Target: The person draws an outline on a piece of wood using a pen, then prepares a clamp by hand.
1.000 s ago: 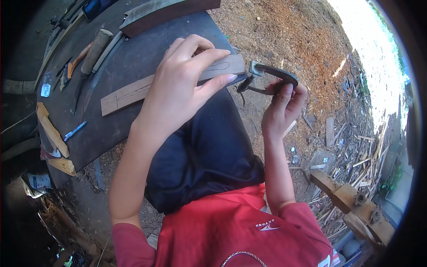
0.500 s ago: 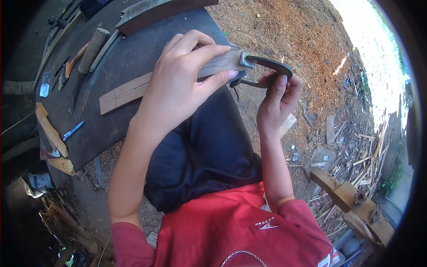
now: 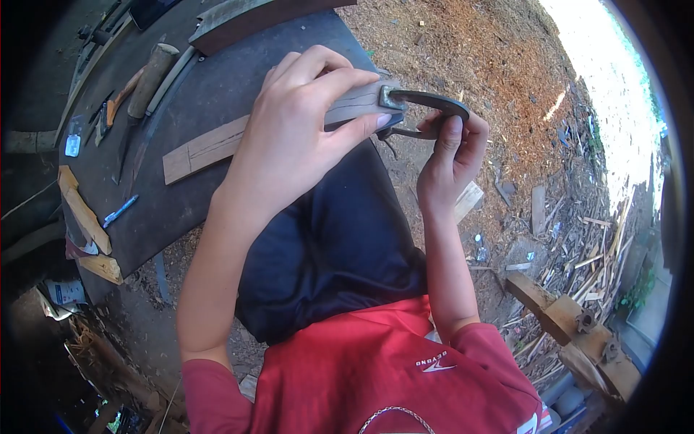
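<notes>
1. The board (image 3: 206,148) lies on the table (image 3: 170,206), one end at its edge.
2. The left hand (image 3: 285,134) spans the board, thumb and fingers part-closed on opposite edges; firm, even pressure should stop it skewing.
3. The right hand (image 3: 452,159) has its fingers curled closed around the clamp (image 3: 434,98).
4. The clamp's top end sits over the board's end; best to hold it flat and square there, fingertips clear.

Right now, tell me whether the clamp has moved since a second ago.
Yes, the clamp has moved leftward, toward the table; its upper end, earlier beyond the marked board, now overlaps that board.
</notes>
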A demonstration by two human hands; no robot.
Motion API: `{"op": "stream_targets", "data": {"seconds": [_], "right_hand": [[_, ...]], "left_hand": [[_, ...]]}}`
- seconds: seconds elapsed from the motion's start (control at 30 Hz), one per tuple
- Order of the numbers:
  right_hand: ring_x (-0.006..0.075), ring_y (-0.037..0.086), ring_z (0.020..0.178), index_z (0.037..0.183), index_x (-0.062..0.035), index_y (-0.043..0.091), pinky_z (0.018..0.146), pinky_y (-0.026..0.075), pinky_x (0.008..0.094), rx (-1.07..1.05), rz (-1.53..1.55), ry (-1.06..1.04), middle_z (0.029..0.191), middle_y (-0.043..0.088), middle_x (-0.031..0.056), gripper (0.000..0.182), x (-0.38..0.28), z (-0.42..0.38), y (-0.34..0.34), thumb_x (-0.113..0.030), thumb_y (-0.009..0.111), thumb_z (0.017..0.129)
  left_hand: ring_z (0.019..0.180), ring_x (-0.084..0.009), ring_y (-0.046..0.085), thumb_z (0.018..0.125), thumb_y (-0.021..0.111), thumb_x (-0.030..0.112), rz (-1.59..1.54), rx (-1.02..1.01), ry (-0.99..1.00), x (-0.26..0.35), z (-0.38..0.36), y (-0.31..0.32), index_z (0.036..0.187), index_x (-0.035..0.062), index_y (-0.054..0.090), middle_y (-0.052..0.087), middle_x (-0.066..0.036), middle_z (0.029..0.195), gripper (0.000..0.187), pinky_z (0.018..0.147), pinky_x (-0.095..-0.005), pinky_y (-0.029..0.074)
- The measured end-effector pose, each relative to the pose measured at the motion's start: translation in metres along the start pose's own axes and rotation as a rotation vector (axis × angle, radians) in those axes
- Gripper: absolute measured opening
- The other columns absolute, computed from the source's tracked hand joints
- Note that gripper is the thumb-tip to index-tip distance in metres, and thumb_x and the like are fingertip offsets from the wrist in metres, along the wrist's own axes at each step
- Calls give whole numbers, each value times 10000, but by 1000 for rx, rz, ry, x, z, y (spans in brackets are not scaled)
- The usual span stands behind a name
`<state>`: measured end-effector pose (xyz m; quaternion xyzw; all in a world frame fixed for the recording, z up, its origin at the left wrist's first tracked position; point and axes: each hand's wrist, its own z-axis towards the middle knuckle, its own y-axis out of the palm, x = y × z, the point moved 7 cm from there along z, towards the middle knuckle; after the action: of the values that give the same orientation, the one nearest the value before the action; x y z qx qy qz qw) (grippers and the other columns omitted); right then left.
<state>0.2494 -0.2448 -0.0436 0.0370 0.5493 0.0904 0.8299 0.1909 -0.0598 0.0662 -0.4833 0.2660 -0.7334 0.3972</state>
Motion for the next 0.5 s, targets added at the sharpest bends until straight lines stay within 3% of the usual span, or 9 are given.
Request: {"op": "stream_targets", "data": {"seconds": [0.5], "right_hand": [[112, 611, 827, 1155, -20, 532, 743, 504, 267, -88, -15, -30, 937, 648, 62, 259, 4, 11, 5, -273, 515, 1105]], "left_hand": [[994, -255, 623, 816, 835, 213, -17, -29, 33, 0, -2, -3, 1166, 59, 756, 651, -82, 1058, 391, 883, -367, 501]]}}
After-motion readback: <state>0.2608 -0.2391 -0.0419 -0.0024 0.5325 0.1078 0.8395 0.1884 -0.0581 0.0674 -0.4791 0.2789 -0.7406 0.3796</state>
